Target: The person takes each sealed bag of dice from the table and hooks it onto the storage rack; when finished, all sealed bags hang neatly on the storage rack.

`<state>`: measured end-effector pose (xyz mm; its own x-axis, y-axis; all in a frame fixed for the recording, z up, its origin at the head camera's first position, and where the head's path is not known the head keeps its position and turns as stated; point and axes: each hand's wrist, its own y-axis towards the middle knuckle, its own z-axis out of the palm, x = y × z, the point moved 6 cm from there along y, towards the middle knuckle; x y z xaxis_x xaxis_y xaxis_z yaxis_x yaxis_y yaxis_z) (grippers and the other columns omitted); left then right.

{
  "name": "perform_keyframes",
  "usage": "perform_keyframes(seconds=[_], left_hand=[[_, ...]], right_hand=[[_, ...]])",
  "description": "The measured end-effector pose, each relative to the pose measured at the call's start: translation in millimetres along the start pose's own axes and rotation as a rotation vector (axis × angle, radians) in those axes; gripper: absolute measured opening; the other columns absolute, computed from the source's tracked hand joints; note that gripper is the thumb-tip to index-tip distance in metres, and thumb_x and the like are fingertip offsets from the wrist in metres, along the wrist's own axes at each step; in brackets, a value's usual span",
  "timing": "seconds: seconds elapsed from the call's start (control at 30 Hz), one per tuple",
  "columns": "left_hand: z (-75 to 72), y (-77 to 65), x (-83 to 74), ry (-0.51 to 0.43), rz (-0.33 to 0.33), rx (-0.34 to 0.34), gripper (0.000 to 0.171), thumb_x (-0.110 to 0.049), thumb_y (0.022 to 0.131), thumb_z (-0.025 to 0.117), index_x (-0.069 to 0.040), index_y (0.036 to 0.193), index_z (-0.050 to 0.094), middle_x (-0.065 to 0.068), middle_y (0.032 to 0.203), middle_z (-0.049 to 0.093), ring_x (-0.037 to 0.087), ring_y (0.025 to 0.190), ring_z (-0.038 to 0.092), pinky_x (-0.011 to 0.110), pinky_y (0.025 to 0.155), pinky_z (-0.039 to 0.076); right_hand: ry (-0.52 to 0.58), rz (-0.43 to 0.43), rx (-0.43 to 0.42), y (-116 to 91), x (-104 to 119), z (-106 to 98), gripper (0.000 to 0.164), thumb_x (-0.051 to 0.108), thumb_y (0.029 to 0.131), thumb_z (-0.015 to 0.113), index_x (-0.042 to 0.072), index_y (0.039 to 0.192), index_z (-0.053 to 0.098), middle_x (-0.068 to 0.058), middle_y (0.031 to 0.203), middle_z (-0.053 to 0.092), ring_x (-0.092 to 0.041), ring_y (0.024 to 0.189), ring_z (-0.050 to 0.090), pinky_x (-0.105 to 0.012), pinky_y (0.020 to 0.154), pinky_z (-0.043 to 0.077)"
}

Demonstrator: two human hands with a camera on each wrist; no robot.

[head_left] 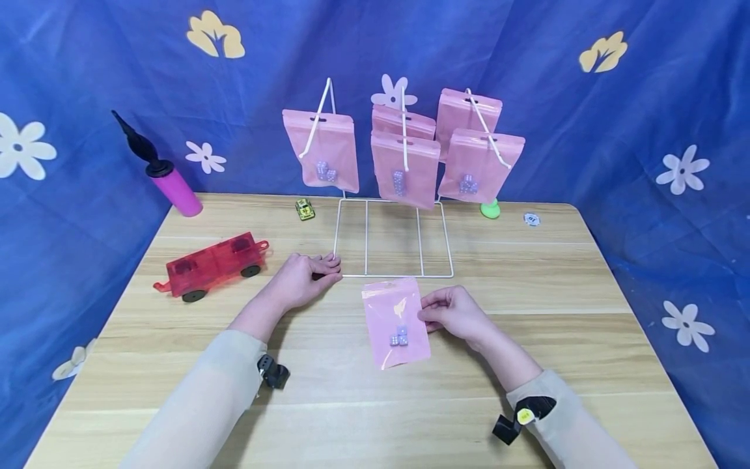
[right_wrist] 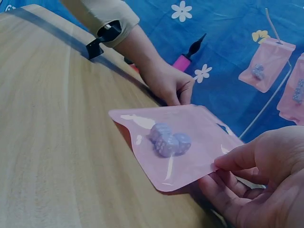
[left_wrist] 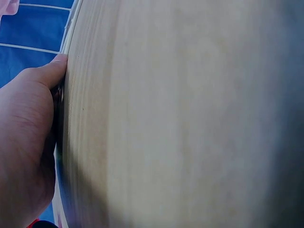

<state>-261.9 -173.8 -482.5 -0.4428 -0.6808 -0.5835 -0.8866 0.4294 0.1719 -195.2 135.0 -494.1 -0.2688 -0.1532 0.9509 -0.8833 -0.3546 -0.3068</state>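
Note:
My right hand pinches the right edge of a pink zip bag between thumb and fingers. Through its clear front show three pale purple dice. The bag is tilted low over the table, just in front of a white wire display rack. At the rack's front left corner, my left hand grips the base wire; its thumb shows against the wire in the left wrist view, while its other fingers are mostly hidden there.
Several pink bags with dice hang from the rack's three prongs. Left of the rack are a red toy wagon, a yellow toy car and a pink hand pump. A green object and a chip lie at right.

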Motion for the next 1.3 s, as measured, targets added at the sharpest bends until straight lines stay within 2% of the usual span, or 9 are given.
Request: perform_keyframes(seconds=[0.23, 0.37, 0.6, 0.77, 0.93, 1.2, 1.3], left_hand=[[-0.5, 0.1, 0.2, -0.001, 0.010, -0.004, 0.028, -0.022, 0.097, 0.081, -0.004, 0.118, 0.080, 0.009, 0.130, 0.071, 0.028, 0.129, 0.064, 0.048, 0.116, 0.044], [-0.5, 0.3, -0.1, 0.001, 0.018, -0.007, 0.027, -0.021, 0.097, 0.081, -0.004, 0.117, 0.080, 0.010, 0.130, 0.071, 0.028, 0.129, 0.064, 0.048, 0.116, 0.045], [-0.2, 1.4, 0.1, 0.008, 0.030, -0.010, 0.025, -0.021, 0.097, 0.082, -0.005, 0.115, 0.081, 0.010, 0.129, 0.071, 0.028, 0.128, 0.065, 0.046, 0.116, 0.045], [0.3, 1.3, 0.7, 0.002, 0.026, -0.009, 0.026, -0.021, 0.096, 0.082, -0.005, 0.116, 0.081, 0.010, 0.129, 0.071, 0.028, 0.128, 0.065, 0.046, 0.115, 0.045], [-0.2, 0.7, 0.7, -0.001, 0.029, -0.008, 0.026, -0.021, 0.096, 0.082, -0.005, 0.116, 0.080, 0.011, 0.129, 0.071, 0.029, 0.128, 0.065, 0.047, 0.115, 0.045], [-0.9, 0.9, 0.2, -0.003, 0.019, 0.001, 0.024, -0.021, 0.096, 0.082, -0.005, 0.114, 0.081, 0.010, 0.128, 0.071, 0.029, 0.128, 0.065, 0.046, 0.116, 0.044], [-0.6, 0.2, 0.3, 0.002, 0.016, -0.001, 0.022, -0.021, 0.097, 0.082, -0.006, 0.113, 0.082, 0.011, 0.125, 0.072, 0.030, 0.127, 0.065, 0.046, 0.115, 0.046]], right_hand=[[-0.026, -0.031, 0.037, -2.7, 10.8, -1.2, 0.016, -0.008, 0.095, 0.070, -0.018, 0.108, 0.069, -0.016, 0.092, 0.076, -0.018, 0.082, 0.074, -0.035, 0.079, 0.065], [-0.103, -0.076, -0.009, -5.6, 24.6, -4.5, 0.012, -0.006, 0.095, 0.072, -0.013, 0.105, 0.070, -0.012, 0.091, 0.075, -0.016, 0.081, 0.071, -0.033, 0.077, 0.064], [-0.180, -0.231, -0.115, -8.4, 60.3, -10.4, 0.009, -0.008, 0.093, 0.072, -0.009, 0.101, 0.074, -0.012, 0.091, 0.076, -0.016, 0.080, 0.072, -0.031, 0.074, 0.063], [-0.160, -0.325, -0.148, -9.5, 90.4, -10.9, 0.008, -0.011, 0.092, 0.071, -0.013, 0.100, 0.073, -0.013, 0.088, 0.076, -0.013, 0.075, 0.070, -0.026, 0.069, 0.061], [-0.125, -0.387, -0.156, -11.8, 120.4, -4.3, 0.008, -0.012, 0.092, 0.072, -0.013, 0.100, 0.073, -0.014, 0.088, 0.076, -0.012, 0.075, 0.070, -0.023, 0.070, 0.061], [-0.098, -0.491, -0.148, -13.5, 161.3, 12.7, 0.007, -0.010, 0.092, 0.074, -0.010, 0.099, 0.075, -0.012, 0.089, 0.077, -0.014, 0.075, 0.070, -0.022, 0.066, 0.059], [-0.086, -0.548, -0.119, -13.2, 176.1, 21.0, 0.007, -0.011, 0.092, 0.074, -0.010, 0.099, 0.075, -0.014, 0.089, 0.077, -0.015, 0.076, 0.069, -0.023, 0.067, 0.060]])
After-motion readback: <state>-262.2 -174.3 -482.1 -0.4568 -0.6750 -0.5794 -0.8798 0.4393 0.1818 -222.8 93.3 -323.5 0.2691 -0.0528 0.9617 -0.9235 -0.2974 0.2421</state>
